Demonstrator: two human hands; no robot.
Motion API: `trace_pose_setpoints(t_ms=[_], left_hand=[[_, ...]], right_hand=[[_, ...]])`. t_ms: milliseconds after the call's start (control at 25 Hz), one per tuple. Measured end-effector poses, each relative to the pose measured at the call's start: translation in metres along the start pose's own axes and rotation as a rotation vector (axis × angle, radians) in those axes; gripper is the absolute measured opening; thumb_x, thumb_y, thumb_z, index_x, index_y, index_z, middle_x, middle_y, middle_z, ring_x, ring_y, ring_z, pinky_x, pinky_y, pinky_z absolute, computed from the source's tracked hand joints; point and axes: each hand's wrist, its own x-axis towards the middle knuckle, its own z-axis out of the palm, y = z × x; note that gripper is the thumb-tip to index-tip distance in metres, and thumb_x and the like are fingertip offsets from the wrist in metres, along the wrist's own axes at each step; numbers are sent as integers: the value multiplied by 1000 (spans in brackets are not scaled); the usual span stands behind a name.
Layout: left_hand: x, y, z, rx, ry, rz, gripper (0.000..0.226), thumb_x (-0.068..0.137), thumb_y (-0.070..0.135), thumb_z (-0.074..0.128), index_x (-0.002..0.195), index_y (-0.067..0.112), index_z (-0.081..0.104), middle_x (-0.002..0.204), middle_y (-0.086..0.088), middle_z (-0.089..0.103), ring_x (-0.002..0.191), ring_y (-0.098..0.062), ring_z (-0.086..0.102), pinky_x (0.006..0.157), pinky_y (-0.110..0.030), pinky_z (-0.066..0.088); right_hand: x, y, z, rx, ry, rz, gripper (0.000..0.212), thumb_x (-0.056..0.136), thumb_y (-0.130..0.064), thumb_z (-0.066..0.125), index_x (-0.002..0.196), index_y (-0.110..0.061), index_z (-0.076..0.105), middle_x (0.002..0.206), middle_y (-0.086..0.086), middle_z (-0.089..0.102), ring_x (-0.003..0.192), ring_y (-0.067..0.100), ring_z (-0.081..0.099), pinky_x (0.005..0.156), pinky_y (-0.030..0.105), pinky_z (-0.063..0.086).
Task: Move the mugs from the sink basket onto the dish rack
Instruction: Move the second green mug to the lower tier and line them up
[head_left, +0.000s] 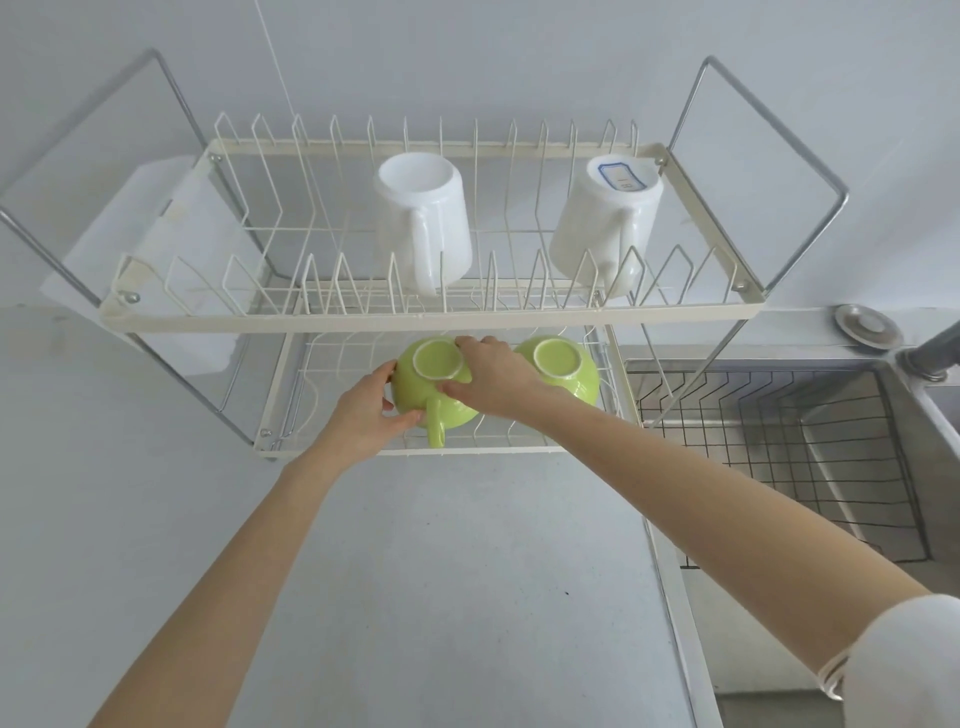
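A two-tier cream wire dish rack (431, 316) stands on the counter. Two white mugs lie upside down on its upper tier, one in the middle (423, 218) and one at the right (605, 215). On the lower tier sit two green mugs, bottoms up. My left hand (366, 410) and my right hand (491, 376) both grip the left green mug (431, 389), whose handle points toward me. The second green mug (563, 371) rests just right of it, partly behind my right hand. The black wire sink basket (769, 441) at the right holds no mugs.
The steel sink (841, 467) lies right of the rack, with a faucet base (930, 358) and a round metal cap (865, 325) behind it. A white paper towel sheet (171, 244) hangs at the rack's left end. Grey counter (441, 571) stretches toward me.
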Motion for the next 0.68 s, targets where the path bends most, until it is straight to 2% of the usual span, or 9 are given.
trace_pose_setpoints(t_ms=[120, 240, 320, 440, 560, 680], left_hand=[[-2, 3, -3, 15, 39, 11, 56, 87, 15, 54, 138, 9, 30, 140, -15, 42, 109, -28, 52, 88, -29, 36], [-1, 9, -2, 0, 111, 31, 58, 88, 17, 54, 138, 6, 28, 144, -18, 36, 127, -31, 41, 104, -37, 33], [3, 13, 1, 28, 107, 65, 66, 84, 19, 61, 139, 4, 27, 146, -19, 31, 136, -31, 29, 112, -39, 24], [10, 14, 11, 34, 74, 65, 80, 77, 23, 69, 141, 8, 23, 150, -19, 22, 140, -32, 18, 117, -42, 18], [10, 16, 19, 26, 68, 73, 83, 76, 22, 70, 141, 9, 21, 152, -19, 18, 141, -32, 18, 117, -42, 17], [10, 19, 22, 45, 103, 93, 80, 75, 18, 71, 139, 6, 25, 149, -18, 26, 137, -33, 26, 116, -40, 21]], right_hand=[[-16, 16, -7, 52, 150, -59, 53, 91, -27, 52, 139, -11, 35, 137, 17, 45, 131, 33, 35, 104, 42, 36], [-33, 41, -9, 50, 303, -32, 57, 89, -25, 55, 141, -15, 34, 146, 11, 37, 135, 28, 28, 109, 40, 29], [-41, 56, -5, 54, 312, 33, 67, 86, -27, 59, 144, -19, 27, 154, 9, 23, 141, 28, 18, 114, 42, 22], [-46, 73, 3, 84, 238, 115, 82, 82, -33, 64, 147, -23, 15, 159, 8, 4, 146, 28, 2, 118, 44, 11], [-45, 83, 6, 132, 241, 108, 80, 81, -30, 66, 146, -20, 20, 159, 6, 8, 145, 29, 9, 119, 44, 18], [-45, 86, 6, 193, 252, 89, 80, 79, -26, 69, 144, -18, 23, 156, 4, 16, 141, 29, 19, 114, 42, 27]])
